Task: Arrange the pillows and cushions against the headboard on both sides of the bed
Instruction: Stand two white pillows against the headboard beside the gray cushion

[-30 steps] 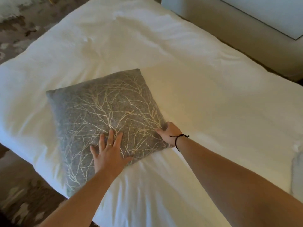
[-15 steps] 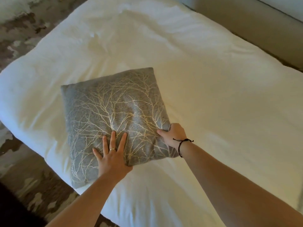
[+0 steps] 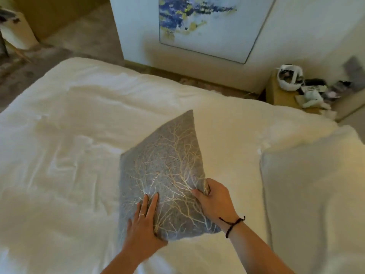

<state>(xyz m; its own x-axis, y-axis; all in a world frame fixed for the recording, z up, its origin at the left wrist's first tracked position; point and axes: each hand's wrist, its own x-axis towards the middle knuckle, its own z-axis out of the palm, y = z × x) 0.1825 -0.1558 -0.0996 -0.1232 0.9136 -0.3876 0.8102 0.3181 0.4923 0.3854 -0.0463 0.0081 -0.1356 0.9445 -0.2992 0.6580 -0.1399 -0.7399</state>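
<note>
The grey cushion (image 3: pixel 166 175), flat a second ago, is now raised toward the white pillow (image 3: pixel 312 194) (right hand (image 3: pixel 215 198) fingers clamped on its edge, left hand (image 3: pixel 144 224) fingers spread flat on its face), so placement is likely next.

Bedroom: white-duveted bed (image 3: pixel 79 135), cluttered nightstand (image 3: pixel 280 93), wall painting (image 3: pixel 207 22).

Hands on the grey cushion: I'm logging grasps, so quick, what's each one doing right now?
Left hand: open, fingers flat on the grey cushion.
Right hand: closed, gripping the cushion's right edge.
</note>
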